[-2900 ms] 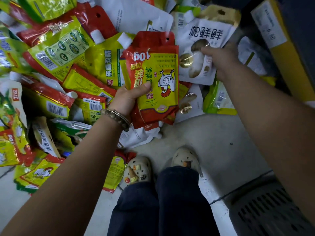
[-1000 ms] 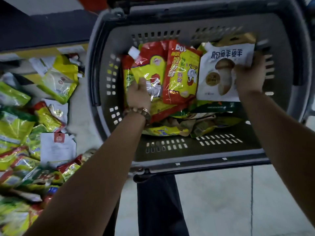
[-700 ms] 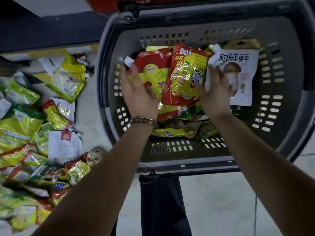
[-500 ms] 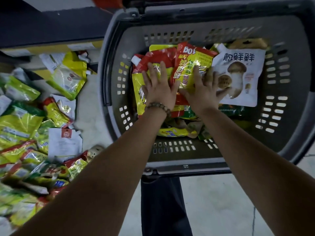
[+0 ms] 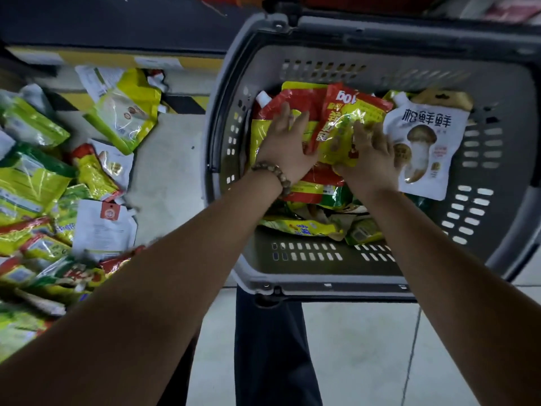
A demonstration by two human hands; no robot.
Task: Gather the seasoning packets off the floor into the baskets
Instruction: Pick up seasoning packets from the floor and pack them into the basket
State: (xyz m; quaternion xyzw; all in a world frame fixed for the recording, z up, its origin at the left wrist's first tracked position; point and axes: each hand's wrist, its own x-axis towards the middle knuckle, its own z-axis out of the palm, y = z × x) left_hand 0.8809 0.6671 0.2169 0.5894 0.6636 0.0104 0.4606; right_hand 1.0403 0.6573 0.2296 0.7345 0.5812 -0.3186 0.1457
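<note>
Basket open on top
Packets crowd its middle (overlapping); near strip bare, right side seemingly too.

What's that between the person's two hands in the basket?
The head view shows a red-and-yellow packet between the left hand and right hand, atop the pile in the grey basket.

"松鲜鲜" on white pouch

Head camera looks steeply down, close above the basket.
</note>
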